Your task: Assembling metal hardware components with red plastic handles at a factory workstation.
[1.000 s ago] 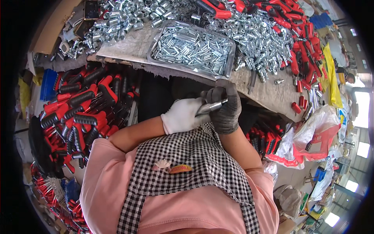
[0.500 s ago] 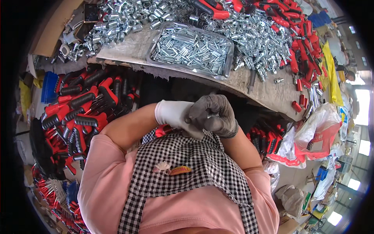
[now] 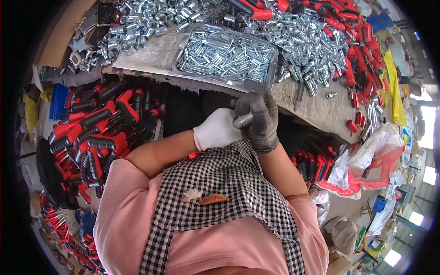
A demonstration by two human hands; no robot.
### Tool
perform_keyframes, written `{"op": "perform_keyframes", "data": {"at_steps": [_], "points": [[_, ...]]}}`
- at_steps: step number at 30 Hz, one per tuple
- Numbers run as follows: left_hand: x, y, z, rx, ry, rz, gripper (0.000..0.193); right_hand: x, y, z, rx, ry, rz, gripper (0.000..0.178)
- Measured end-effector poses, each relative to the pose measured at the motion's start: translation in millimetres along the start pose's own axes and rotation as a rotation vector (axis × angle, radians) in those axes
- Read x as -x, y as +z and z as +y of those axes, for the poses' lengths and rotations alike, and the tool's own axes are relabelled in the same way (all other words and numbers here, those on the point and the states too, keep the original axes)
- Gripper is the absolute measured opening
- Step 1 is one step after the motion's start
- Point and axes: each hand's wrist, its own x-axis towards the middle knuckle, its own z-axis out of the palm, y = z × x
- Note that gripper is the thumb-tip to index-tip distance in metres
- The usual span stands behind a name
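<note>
My right hand (image 3: 263,120) curls around the silvery metal sleeve (image 3: 243,121); I cannot tell what my left hand (image 3: 217,130) grips. I judge a steady, in-line hold best.

A bare strip of table (image 3: 153,57) leaves room for a hand left of the tray (image 3: 206,78), with piled collars (image 3: 145,23) closing its far side. Right of the tray, another strip follows the near edge, broken by a thin tool (image 3: 299,94), a loose fitting (image 3: 331,95) and red sleeves (image 3: 352,126). The right hand (image 3: 262,121) blocks the tray's near right corner.
</note>
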Motion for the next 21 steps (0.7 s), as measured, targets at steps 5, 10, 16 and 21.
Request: {"op": "perform_keyframes", "data": {"at_steps": [5, 10, 16, 21], "points": [[19.0, -39.4, 19.7, 0.44, -0.14, 0.176, 0.018, 24.7, -20.5, 16.3, 0.171, -0.061, -0.083, 0.095], [18.5, -74.3, 29.5, 1.185, 0.261, 0.554, 0.023, 47.6, -49.4, 13.2, 1.208, -0.162, -0.447, 0.088], [9.0, -35.7, -8.2, 1.688, -0.289, 0.69, 0.018, 62.7, -93.5, -22.4, 0.393, 0.47, -0.112, 0.086], [-5.3, 45.3, -136.6, 1.826, -0.591, 0.15, 0.036, 76.8, -111.7, -11.0, 0.032, 0.747, 0.217, 0.051]]}}
